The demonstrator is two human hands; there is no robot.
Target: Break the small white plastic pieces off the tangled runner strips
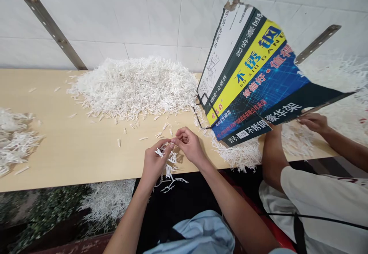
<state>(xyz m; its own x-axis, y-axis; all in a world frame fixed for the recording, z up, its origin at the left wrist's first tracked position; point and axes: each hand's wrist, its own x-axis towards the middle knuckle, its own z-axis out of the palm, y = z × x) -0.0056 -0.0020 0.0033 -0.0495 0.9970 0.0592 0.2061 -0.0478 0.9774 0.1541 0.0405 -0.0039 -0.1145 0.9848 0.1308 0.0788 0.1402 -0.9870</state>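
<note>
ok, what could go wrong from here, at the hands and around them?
Thin white branching strands hang below the left hand, some past the table's front edge; they could drop or snag.

The tall printed cardboard panel stands close to the right hand; a bump might tip it onto the large white heap.

Short white pieces lie loose on the pale wood-toned tabletop; a forearm could scatter them.

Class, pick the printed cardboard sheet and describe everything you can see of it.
The cardboard sheet stands tilted on the pale table, right of the big heap of white pieces. It has a white strip with a line drawing, dark bands, a yellow band with blue characters, and a blue area with red ones. Its top corner is ragged, showing brown. A black wire frame meets its lower left corner; white pieces lie around its foot.
</note>
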